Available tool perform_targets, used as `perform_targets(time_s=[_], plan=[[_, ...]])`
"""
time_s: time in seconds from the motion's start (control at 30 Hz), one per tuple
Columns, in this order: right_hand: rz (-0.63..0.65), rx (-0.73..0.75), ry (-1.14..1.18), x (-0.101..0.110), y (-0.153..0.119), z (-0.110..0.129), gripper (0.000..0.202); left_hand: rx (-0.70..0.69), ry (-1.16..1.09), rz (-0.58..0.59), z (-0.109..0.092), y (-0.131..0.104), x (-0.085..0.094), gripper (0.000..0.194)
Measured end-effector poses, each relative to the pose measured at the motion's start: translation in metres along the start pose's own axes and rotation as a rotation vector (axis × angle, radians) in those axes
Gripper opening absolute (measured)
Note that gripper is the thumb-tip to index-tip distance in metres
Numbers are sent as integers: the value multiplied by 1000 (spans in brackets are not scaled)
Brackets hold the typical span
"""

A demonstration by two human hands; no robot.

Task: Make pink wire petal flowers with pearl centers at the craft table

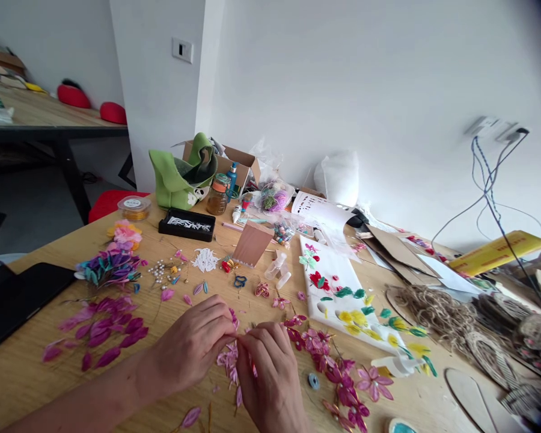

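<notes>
My left hand [196, 343] and my right hand [270, 370] meet fingertip to fingertip above the table's near middle. Both are closed in a pinch on a small handmade pink flower [233, 319], whose petals peek out past the left fingertips; its stem is mostly hidden by the fingers. Below the hands, more pink blossoms [228, 359] show between them. Right of my right hand lies a branch of magenta flowers [322, 349]. Loose magenta petals [101, 331] are spread on the left. A single petal [191, 417] rests near the front edge.
Behind stand a green felt bag [175, 180], a jar [217, 195] and a black tray [187, 225]. White paper [338, 288] carries red and yellow flowers. A glue bottle [394, 365] and a small spool [313, 380] lie right. Twine [437, 310] heaps farther right; a black device [27, 300] sits left.
</notes>
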State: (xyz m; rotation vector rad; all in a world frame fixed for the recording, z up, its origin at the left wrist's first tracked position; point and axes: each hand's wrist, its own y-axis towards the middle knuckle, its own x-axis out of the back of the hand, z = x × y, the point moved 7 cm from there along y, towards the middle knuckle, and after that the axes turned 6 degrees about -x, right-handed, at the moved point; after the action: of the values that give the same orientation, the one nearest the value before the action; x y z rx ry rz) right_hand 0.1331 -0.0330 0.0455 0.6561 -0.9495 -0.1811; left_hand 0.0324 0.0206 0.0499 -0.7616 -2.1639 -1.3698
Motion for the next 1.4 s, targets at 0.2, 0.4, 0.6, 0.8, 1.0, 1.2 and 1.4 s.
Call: perform_targets(time_s=[0.2,0.4,0.6,0.8,1.0,1.2,1.4], plan=[[-17,4,-16,-2,2,1,15,18,36,27,-1,-2,-3,19],[-42,-5,-39,-5,-1,3,16,54,85,39,0,-8,-8,18],[-56,-51,-53,-8,-3,0,17,97,93,63,-1,-9,-11,21],[-126,-227,72,-6,-4,-14,20,279,-79,35,14,-6,-10,11],[-80,-280,127,-9,-4,-17,20,283,-128,14,19,-8,-13,12],[-82,-307,99,-13,-4,-16,23,257,-83,3,14,-8,-12,17],[-169,-222,36,-19,-14,-24,24,303,-37,-5,11,-9,-10,19]])
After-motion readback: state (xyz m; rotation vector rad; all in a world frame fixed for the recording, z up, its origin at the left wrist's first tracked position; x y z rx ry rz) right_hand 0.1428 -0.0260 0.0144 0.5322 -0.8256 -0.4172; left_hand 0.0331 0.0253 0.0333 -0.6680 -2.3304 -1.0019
